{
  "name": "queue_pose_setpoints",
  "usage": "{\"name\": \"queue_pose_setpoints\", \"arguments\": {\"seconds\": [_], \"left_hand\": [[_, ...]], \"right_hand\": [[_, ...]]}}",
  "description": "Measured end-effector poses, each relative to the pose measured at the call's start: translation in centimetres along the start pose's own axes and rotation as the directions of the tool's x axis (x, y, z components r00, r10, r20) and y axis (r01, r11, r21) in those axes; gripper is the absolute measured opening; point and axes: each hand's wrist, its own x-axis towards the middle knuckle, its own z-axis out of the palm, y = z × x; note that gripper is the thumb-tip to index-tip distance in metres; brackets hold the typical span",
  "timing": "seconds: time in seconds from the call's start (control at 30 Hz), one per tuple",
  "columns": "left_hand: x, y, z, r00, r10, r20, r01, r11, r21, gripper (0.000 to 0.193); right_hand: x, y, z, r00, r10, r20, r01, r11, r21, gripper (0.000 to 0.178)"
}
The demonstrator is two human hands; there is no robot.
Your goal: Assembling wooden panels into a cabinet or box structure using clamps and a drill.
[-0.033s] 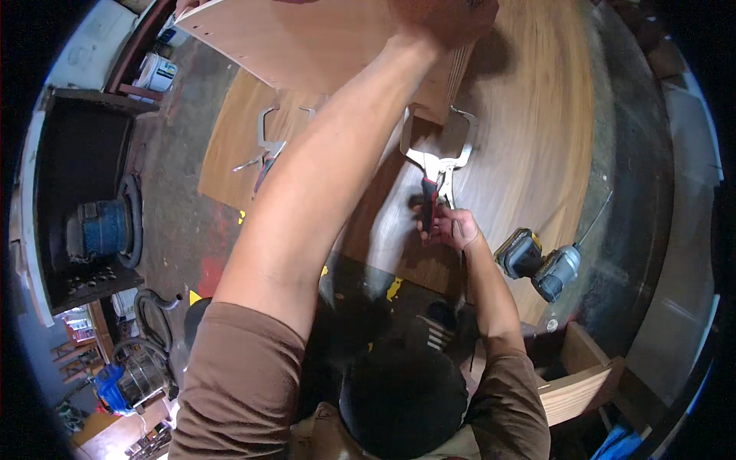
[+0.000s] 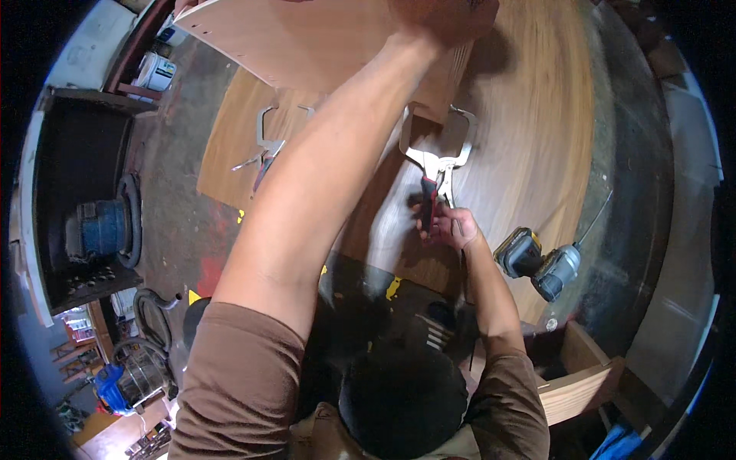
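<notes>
My right hand point(image 2: 454, 228) is closed around the handles of a locking C-clamp point(image 2: 443, 162) with red and black grips. The clamp's two jaws are spread wide, at either side of the lower corner of a pale wooden panel assembly point(image 2: 284, 42). At the top edge, my left hand point(image 2: 445, 21) lies against the upper part of that assembly; its fingers are dark, smeared and partly out of the picture. A second locking clamp point(image 2: 267, 146) lies on the large wood-grain board point(image 2: 537, 115), left of my left forearm.
A cordless drill point(image 2: 556, 272) with a long bit lies at the board's right edge. Another person's fingers point(image 2: 184, 6) touch the panel's far left corner. A wooden drawer-like box point(image 2: 583, 391) stands at lower right. Vacuums with hoses point(image 2: 103, 230) and a white bucket point(image 2: 157, 73) stand left.
</notes>
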Motion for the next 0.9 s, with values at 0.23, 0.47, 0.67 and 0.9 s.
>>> {"name": "queue_pose_setpoints", "arguments": {"seconds": [0.23,0.47,0.67,0.9], "left_hand": [[0.8,0.7,0.4,1.000,0.025,-0.010,-0.025,1.000,-0.017,0.030],[0.0,0.4,-1.0,0.998,0.048,-0.035,-0.049,0.998,-0.044,0.029],[-3.2,-0.1,-4.4,0.968,0.147,-0.202,-0.163,0.985,-0.063,0.029],[-21.1,-5.0,-0.4,0.869,-0.252,-0.427,0.126,0.945,-0.303,0.033]], "right_hand": [[-0.3,-0.4,-0.4,0.999,-0.035,-0.011,0.035,0.999,-0.003,0.069],[0.6,0.3,-0.6,0.998,-0.059,0.009,0.058,0.998,0.006,0.071],[0.8,-0.1,-1.2,0.986,-0.032,0.166,0.025,0.999,0.046,0.078],[0.8,0.1,0.1,0.987,-0.043,0.158,0.040,0.999,0.019,0.081]]}}
